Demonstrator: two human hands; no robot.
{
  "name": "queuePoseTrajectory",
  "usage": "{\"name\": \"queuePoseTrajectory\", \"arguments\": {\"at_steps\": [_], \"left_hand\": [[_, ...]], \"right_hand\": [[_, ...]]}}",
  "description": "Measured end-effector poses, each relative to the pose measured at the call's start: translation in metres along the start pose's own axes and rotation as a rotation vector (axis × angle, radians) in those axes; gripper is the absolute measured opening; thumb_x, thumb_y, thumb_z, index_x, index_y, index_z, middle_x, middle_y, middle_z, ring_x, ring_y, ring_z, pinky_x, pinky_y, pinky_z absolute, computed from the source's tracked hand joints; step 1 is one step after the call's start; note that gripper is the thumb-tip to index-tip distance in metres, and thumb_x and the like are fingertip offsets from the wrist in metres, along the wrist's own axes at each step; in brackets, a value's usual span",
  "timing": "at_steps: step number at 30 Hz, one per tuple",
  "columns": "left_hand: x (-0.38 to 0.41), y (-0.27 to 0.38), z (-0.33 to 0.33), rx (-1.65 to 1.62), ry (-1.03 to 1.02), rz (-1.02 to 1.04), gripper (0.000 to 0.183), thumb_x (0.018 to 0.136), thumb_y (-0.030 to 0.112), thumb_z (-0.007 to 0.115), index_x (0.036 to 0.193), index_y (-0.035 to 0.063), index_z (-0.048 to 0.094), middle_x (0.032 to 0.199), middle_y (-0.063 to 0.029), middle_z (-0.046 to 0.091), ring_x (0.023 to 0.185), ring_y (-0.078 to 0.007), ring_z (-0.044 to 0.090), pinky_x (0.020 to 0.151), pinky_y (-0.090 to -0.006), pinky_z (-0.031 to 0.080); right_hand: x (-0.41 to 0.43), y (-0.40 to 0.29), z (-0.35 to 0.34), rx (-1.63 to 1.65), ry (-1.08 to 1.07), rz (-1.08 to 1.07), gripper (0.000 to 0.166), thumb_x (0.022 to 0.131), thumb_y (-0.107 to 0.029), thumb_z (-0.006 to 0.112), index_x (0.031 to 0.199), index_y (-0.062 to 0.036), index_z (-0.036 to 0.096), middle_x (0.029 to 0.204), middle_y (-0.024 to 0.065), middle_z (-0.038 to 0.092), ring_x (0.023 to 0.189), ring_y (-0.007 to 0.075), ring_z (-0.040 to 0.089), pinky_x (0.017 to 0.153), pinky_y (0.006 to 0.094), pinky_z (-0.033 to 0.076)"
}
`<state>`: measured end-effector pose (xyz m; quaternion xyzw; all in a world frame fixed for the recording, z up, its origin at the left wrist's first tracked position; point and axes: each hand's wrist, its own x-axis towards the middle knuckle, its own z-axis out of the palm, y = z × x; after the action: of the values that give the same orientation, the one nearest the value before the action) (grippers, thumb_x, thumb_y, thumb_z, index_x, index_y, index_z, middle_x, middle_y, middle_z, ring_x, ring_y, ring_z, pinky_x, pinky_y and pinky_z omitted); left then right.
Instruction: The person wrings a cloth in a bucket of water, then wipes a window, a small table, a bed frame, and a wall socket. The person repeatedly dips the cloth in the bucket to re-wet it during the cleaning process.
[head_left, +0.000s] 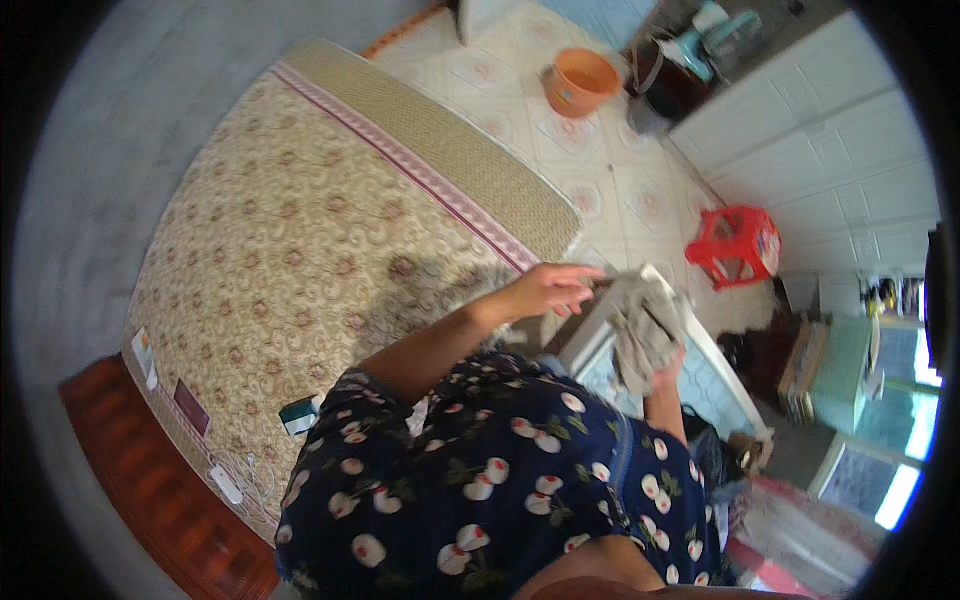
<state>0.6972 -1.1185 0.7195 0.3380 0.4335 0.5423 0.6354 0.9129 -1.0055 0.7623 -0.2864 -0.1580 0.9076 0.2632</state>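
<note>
A crumpled grey-beige cloth (641, 330) is in my right hand (667, 370), which grips it from below, its fingers partly hidden. My left hand (559, 290) reaches out just left of the cloth, fingers apart and holding nothing. Beneath the cloth is a piece of furniture with a white frame and a pale blue patterned top (712, 371). To the left spreads a bed mattress (300, 225) with a floral cover and a pink border strip.
An orange bucket (583, 82) and a red plastic stool (735, 246) stand on the patterned floor (600, 165). White panelled furniture (817, 142) lines the right. A wooden headboard (165, 480) edges the bed; a white power strip (226, 484) and a dark green-and-white box (300, 416) lie on it.
</note>
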Motion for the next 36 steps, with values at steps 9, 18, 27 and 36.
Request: {"name": "queuePoseTrajectory", "arguments": {"at_steps": [9, 18, 27, 36], "left_hand": [[-0.017, -0.115, -0.056, -1.268, 0.345, -0.023, 0.049, 0.090, 0.037, 0.047, 0.126, 0.0041, 0.046, 0.118, -0.0125, 0.057, 0.101, -0.0278, 0.059, 0.084, -0.0420, 0.050], [-0.006, -0.030, -0.088, -0.954, 0.943, 0.021, 0.042, 0.085, 0.035, 0.054, 0.114, 0.0047, 0.058, 0.109, -0.0097, 0.063, 0.098, -0.0270, 0.059, 0.087, -0.0414, 0.047], [0.078, 0.003, -0.080, -0.784, 0.905, 0.049, 0.042, 0.084, 0.033, 0.055, 0.115, 0.0034, 0.058, 0.108, -0.0076, 0.064, 0.101, -0.0249, 0.059, 0.090, -0.0383, 0.045], [0.087, 0.091, -0.108, -0.849, 0.559, 0.623, 0.062, 0.089, 0.046, 0.039, 0.138, 0.0075, 0.036, 0.141, -0.0107, 0.038, 0.125, -0.0332, 0.040, 0.106, -0.0488, 0.030]], "right_hand": [[0.109, 0.039, 0.015, -0.482, -0.310, 0.489, 0.041, 0.095, -0.022, 0.049, 0.133, -0.0052, 0.043, 0.121, 0.0078, 0.055, 0.106, 0.0154, 0.055, 0.089, 0.0297, 0.046], [0.139, -0.106, -0.111, -0.995, 0.281, 0.388, 0.024, 0.091, -0.019, 0.054, 0.106, -0.0017, 0.061, 0.093, 0.0106, 0.066, 0.075, 0.0155, 0.063, 0.068, 0.0256, 0.051], [0.166, -0.198, -0.185, -1.040, 0.446, 0.388, 0.024, 0.090, -0.018, 0.050, 0.105, -0.0011, 0.059, 0.088, 0.0106, 0.065, 0.069, 0.0182, 0.064, 0.060, 0.0282, 0.053], [0.212, -0.223, -0.181, -1.115, 0.365, 0.360, 0.026, 0.088, -0.014, 0.052, 0.108, -0.0001, 0.058, 0.092, 0.0116, 0.066, 0.074, 0.0198, 0.066, 0.062, 0.0299, 0.054]]}}
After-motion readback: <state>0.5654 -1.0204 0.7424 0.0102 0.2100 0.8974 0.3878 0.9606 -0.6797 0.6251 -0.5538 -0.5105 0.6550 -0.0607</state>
